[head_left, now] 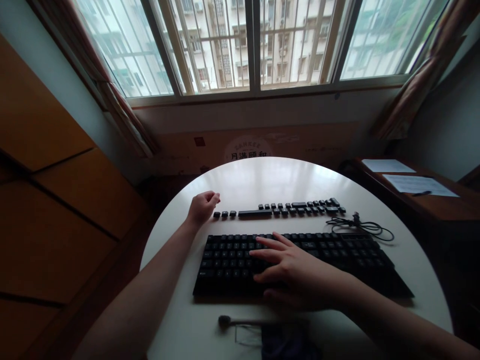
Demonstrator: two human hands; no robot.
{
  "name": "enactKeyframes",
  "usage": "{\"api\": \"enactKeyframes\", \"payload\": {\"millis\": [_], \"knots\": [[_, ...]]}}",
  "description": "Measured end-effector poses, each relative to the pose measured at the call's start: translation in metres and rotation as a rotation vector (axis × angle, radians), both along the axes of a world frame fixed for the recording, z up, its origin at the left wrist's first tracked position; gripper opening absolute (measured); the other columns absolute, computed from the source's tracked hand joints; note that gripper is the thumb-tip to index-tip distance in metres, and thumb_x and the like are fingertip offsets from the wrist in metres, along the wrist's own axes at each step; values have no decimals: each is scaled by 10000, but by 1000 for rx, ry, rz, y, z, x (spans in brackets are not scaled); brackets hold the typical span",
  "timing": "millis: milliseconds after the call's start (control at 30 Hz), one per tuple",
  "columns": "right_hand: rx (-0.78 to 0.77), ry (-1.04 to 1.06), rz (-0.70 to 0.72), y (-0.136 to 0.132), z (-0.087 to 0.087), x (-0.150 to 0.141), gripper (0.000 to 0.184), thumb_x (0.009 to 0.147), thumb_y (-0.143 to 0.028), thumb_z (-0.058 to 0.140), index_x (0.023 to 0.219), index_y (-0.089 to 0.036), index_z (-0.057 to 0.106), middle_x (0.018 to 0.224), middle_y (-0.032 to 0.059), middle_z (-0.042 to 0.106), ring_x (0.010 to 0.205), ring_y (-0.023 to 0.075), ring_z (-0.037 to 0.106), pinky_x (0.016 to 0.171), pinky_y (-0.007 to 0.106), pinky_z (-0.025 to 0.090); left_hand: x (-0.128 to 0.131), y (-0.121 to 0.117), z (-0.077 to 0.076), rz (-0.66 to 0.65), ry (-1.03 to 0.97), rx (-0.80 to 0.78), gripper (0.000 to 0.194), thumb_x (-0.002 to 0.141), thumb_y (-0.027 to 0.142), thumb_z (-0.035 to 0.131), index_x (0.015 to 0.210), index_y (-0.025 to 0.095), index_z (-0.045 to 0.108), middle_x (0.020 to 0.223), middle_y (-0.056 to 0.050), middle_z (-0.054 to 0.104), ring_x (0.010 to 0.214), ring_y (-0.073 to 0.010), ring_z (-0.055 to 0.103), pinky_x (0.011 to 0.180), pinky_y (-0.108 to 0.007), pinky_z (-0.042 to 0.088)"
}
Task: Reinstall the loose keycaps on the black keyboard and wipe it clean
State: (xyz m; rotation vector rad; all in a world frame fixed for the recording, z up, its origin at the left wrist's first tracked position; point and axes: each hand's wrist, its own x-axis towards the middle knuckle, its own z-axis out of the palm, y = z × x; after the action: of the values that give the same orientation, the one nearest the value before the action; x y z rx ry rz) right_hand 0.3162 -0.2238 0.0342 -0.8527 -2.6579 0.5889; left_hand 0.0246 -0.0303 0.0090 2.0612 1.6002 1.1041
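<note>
A black keyboard [228, 262] lies flat on the round white table, its lower front part without keycaps. My right hand [287, 262] rests over its middle with the fingers spread, covering some of the keys. Behind the keyboard, loose black keycaps stand in two rows, with a long space bar [255, 213] among them. My left hand [203, 206] is closed at the left end of these rows, beside the nearest keycap [216, 214]. Whatever its fingers may hold is hidden. A coiled black cable [362, 227] lies behind the keyboard's right side.
At the near edge of the white table [176, 320] lie a brush [225, 321], a thin wire tool [247, 336] and a dark cloth [288, 342]. Right of it, a brown table [431, 210] bears paper sheets [416, 184] and a pen [422, 193]. Windows are ahead.
</note>
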Motion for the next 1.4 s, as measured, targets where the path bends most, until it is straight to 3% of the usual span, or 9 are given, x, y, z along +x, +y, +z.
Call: {"api": "enactKeyframes", "payload": {"millis": [200,300,400,500,633,800,967,1100,1400], "knots": [[49,22,-6,-1,0,-3,294,916,-385,653,1186,-290,721,1539,62,499,1500,344,301,1219,625,130,1,-4,10,-16,13,53,386,883,483,516,690,192,679,611,-25,666,576,-184,601,586,-300,453],[126,135,-46,1,1,1,399,937,-361,633,1327,-274,636,1479,66,565,1456,278,397,1231,550,207,5,-11,23,-46,115,120,384,901,465,501,705,192,688,649,-30,678,624,-195,620,634,-311,466],[198,292,-193,7,2,9,524,950,-305,607,1462,-254,501,1437,91,601,1405,255,469,1194,519,323,19,-33,40,-221,311,94,322,898,444,525,817,204,723,830,-47,733,727,-220,658,714,-340,501],[192,446,-396,18,-2,19,556,933,-244,591,1477,-278,479,1409,94,620,1360,279,516,1133,540,408,44,-69,51,-439,439,38,335,914,465,558,1103,244,724,1183,-77,714,1098,-288,646,936,-400,505],[55,656,-601,37,-15,31,537,840,-98,524,1343,-267,604,1287,65,690,1225,249,623,1095,488,459,80,-113,40,-690,548,-59,684,931,606,538,1538,324,395,1603,-72,397,1458,-311,377,1167,-474,353],[-16,926,-718,53,-23,39,491,732,-70,494,1155,-226,689,1141,61,742,1154,242,665,1083,474,452,99,-131,15,-812,677,-59,753,955,657,452,1597,313,263,1664,-90,222,1541,-322,149,1242,-564,126],[-49,1046,-744,57,-22,37,438,722,-103,501,1079,-217,726,1083,61,758,1069,232,696,997,435,508,97,-128,9,-825,703,-3,760,951,649,475,1604,356,219,1667,-77,197,1537,-324,155,1237,-578,123],[-148,979,-724,61,-23,39,406,706,-148,497,1018,-197,753,939,56,770,920,215,713,839,365,558,97,-127,10,-851,707,-27,782,945,659,473,1609,341,210,1663,-93,177,1533,-338,162,1231,-584,153],[-229,861,-698,71,-33,38,317,684,-155,474,807,-181,766,673,23,713,640,168,647,603,274,508,97,-127,15,-827,735,-56,758,944,635,490,1597,318,272,1657,-91,231,1520,-342,225,1231,-545,200]]}}
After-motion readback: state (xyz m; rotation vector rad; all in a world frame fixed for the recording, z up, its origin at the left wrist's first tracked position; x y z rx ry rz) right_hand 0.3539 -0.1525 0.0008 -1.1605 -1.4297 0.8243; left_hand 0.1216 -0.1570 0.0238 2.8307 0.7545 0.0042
